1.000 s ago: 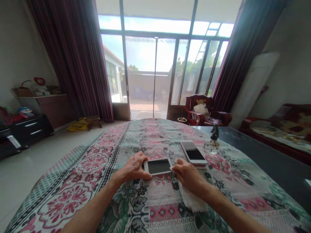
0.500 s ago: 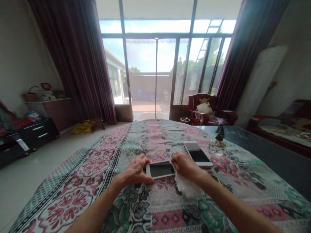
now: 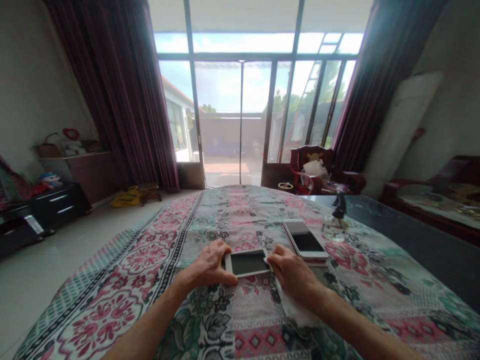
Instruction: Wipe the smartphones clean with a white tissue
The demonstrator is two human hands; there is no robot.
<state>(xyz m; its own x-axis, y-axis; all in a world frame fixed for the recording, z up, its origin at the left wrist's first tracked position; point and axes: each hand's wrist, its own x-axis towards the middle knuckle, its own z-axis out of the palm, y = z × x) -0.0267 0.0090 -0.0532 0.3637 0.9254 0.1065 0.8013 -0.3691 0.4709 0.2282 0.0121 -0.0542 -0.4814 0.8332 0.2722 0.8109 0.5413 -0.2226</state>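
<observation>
A white phone with a dark screen (image 3: 247,262) lies sideways on the flowered tablecloth (image 3: 240,305). My left hand (image 3: 212,264) grips its left end, thumb at the near edge and fingers at the far edge. At the opposite end, my right hand (image 3: 290,272) is closed on a white cloth (image 3: 296,307), a corner of it pressed against the phone's right end. The rest of the cloth hangs below my palm onto the table. Beyond my right hand lies a second, larger white phone (image 3: 305,239), resting on something reddish whose kind I cannot make out.
A clear bottle with a black spray top (image 3: 337,217) stands at the right of the table. A dark table (image 3: 397,225) adjoins on the right. Farther back are a red wooden chair (image 3: 313,167), a yellow bag (image 3: 126,197) and a glass door (image 3: 240,125).
My right hand, with the cloth, has shifted slightly right and nearer to me along the phone's right end. My left hand and the phone have stayed in place.
</observation>
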